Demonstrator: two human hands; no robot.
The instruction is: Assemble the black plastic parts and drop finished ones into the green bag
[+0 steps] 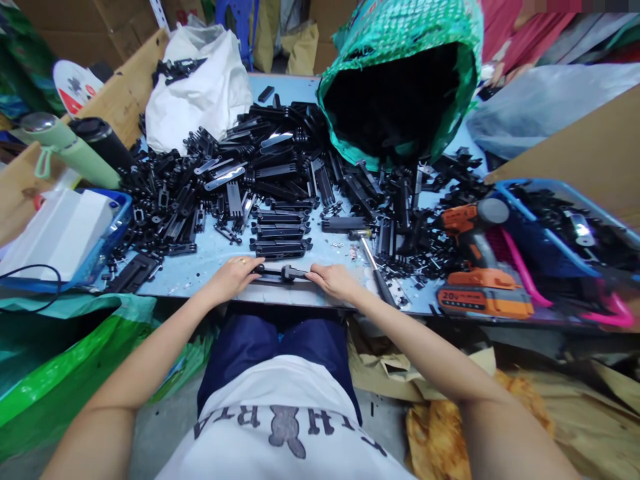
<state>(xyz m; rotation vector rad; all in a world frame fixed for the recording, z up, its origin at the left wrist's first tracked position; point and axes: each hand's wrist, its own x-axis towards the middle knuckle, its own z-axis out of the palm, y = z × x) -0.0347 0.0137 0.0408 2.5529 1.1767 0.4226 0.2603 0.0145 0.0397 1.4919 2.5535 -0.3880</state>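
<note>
Here, a long black bar [284, 273] lies flat along the near edge of the bench [210, 257], held at both ends: the left hand [231, 278] pinches its left end with fingers curled narrow around it, and the right hand [334, 280] grips the right end the same way, fingertips pressed on top. A small raised block sits at the bar's middle, between the hands. Just behind it a neat stack of like bars [280, 233] is laid in rows, and beyond that a loose heap of black parts [240, 167] spreads toward the far edge, under a green sack [400, 73]. A hammer [373, 263] lies just right of the right hand, and a drill [475, 267] stands near the right edge. The bar sits so close to the near edge that a slip of either hand could likely tip it off into the lap; a push toward the stack might knock the rows askew.
</note>
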